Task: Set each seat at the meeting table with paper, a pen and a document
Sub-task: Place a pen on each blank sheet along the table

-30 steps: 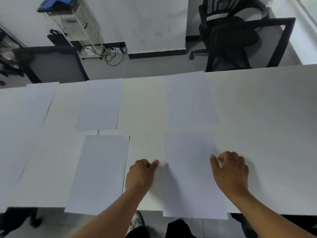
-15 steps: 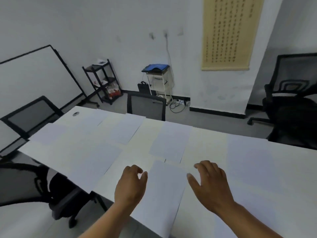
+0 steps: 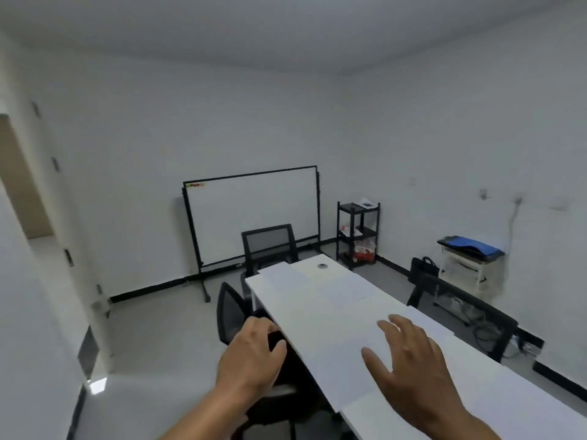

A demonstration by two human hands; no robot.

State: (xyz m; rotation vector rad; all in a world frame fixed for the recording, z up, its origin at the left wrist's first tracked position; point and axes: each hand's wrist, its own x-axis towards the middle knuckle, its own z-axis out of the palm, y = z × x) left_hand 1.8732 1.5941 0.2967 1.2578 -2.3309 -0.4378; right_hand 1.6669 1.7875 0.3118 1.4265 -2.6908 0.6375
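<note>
The long white meeting table (image 3: 317, 274) runs from the lower right toward the far end, with several white paper sheets lying flat along it, such as one near me (image 3: 336, 366) and one at the far end (image 3: 282, 276). My right hand (image 3: 409, 366) hovers over the near sheet with fingers spread and holds nothing. My left hand (image 3: 251, 360) hangs past the table's left edge, fingers loosely curled and empty. No pen shows anywhere.
Black mesh chairs stand at the table's far end (image 3: 270, 246), left side (image 3: 232, 312) and right side (image 3: 467, 312). A whiteboard (image 3: 254, 214) stands against the back wall, a black shelf rack (image 3: 359, 233) beside it. A cart with a blue folder (image 3: 470, 249) is at right.
My view has swung left and up from the sheets toward the table's far end. Both hands have lifted off the paper, and the left one has moved out past the table edge.
</note>
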